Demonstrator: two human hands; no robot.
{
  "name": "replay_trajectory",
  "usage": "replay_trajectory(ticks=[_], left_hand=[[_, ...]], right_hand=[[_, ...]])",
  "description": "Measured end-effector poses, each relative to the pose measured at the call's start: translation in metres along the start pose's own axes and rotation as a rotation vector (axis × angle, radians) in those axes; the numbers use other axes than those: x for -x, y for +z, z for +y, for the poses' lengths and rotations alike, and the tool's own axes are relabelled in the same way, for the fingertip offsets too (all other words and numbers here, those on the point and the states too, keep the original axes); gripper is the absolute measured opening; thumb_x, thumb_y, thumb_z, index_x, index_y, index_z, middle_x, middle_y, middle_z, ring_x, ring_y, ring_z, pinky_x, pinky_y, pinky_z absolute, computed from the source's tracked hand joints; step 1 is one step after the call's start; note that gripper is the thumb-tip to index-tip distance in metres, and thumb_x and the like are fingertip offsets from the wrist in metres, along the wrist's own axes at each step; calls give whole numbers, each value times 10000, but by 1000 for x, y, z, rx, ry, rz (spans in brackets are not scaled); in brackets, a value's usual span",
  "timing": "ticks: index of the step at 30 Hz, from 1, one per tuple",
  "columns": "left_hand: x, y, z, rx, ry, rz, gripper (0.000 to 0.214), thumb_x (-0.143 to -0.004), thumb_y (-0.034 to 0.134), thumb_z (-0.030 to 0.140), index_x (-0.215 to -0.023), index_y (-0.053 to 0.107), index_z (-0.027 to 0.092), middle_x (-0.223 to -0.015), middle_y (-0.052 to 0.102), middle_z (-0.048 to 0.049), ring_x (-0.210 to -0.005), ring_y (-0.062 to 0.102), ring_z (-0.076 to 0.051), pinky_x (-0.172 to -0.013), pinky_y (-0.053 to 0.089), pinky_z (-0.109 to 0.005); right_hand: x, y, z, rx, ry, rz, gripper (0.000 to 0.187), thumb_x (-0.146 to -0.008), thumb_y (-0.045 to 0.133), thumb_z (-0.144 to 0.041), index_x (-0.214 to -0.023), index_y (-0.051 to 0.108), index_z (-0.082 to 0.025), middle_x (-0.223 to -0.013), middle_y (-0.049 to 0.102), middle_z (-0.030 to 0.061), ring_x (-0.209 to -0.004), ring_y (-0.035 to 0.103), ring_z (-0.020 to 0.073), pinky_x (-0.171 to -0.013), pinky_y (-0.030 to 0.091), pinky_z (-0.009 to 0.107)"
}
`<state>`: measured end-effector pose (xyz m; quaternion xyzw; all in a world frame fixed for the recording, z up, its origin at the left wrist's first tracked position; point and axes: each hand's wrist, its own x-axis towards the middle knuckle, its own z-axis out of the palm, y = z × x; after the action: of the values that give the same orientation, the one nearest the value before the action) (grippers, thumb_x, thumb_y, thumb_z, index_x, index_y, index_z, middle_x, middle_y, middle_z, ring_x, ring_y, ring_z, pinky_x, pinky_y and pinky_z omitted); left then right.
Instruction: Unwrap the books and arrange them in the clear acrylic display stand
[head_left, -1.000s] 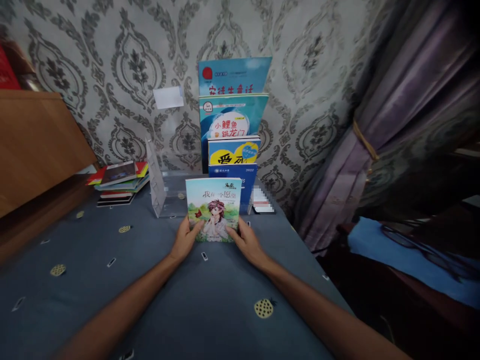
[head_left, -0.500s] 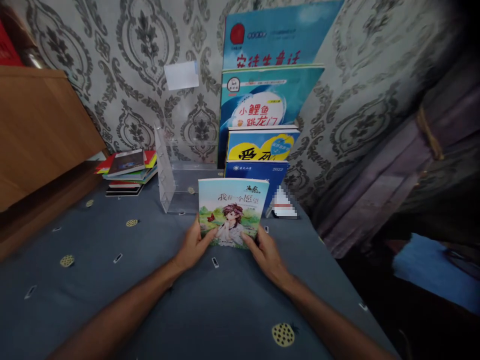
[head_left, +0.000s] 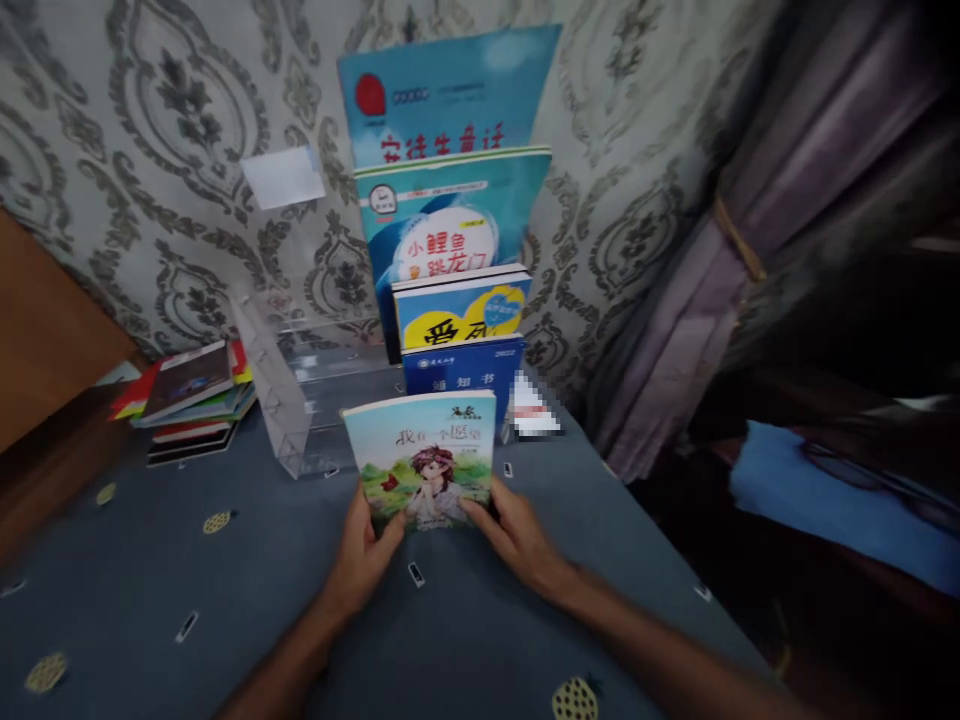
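Between my two hands is a thin book [head_left: 424, 465] with a pale blue and green cover and a cartoon child on it. My left hand [head_left: 367, 545] grips its lower left corner, thumb on the front. At the lower right corner my right hand [head_left: 517, 530] holds it the same way; the fingers behind are hidden. Just beyond stands a clear tiered rack [head_left: 281, 400]. On its right side several books rise in steps: a dark blue booklet [head_left: 465, 375], a yellow and blue book [head_left: 420, 310], a teal book [head_left: 517, 200] and a tall blue book [head_left: 480, 80].
A stack of books [head_left: 187, 390] lies left of the rack, near a wooden cabinet [head_left: 52, 320]. A blurred-out white item [head_left: 534, 410] sits right of the booklet. The table's cloth [head_left: 480, 640] is dark with pineapple prints. A curtain [head_left: 675, 300] hangs at the right.
The view has swung to the right, so the rack and books appear further left and slightly lower. Both hands still hold the book, which looks slightly more tilted.
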<state>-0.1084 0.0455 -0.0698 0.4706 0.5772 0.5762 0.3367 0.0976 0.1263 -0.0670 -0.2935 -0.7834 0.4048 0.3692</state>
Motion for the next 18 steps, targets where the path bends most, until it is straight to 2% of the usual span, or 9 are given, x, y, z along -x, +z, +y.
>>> replay_trajectory(ticks=[3,7,13,18], left_hand=[[-2,0,-3,5,-4,28,593,-812,684,456,-1317,519,191,-1348,624,-128,-1314,546,-284,-1140,400,-433],[-5,2,0,38,27,5,635,-794,701,438,-1346,497,199,-1348,623,-116,-1305,548,-282,-1144,393,-439],[-6,0,5,12,78,28,639,-755,715,398,-1331,516,205,-1354,619,-105,-1332,518,-290,-1165,359,-452],[-5,3,14,3,103,8,637,-735,713,402,-1314,537,203,-1269,673,-92,-1278,568,-291,-1127,407,-449]], right_hand=[[0,-1,-1,1,-11,-19,372,-1004,470,-375,-1324,558,-206,-1177,714,115,-1028,681,268,-867,548,385],[0,-1,0,14,-42,2,360,-999,476,-361,-1312,551,-201,-1205,699,116,-1096,655,271,-895,526,386],[-2,2,0,17,-91,11,329,-987,482,-363,-1270,560,-215,-1164,702,99,-1043,651,257,-891,508,379],[-3,2,2,4,-120,6,341,-985,468,-350,-1281,543,-198,-1218,672,118,-1091,630,256,-938,482,389]])
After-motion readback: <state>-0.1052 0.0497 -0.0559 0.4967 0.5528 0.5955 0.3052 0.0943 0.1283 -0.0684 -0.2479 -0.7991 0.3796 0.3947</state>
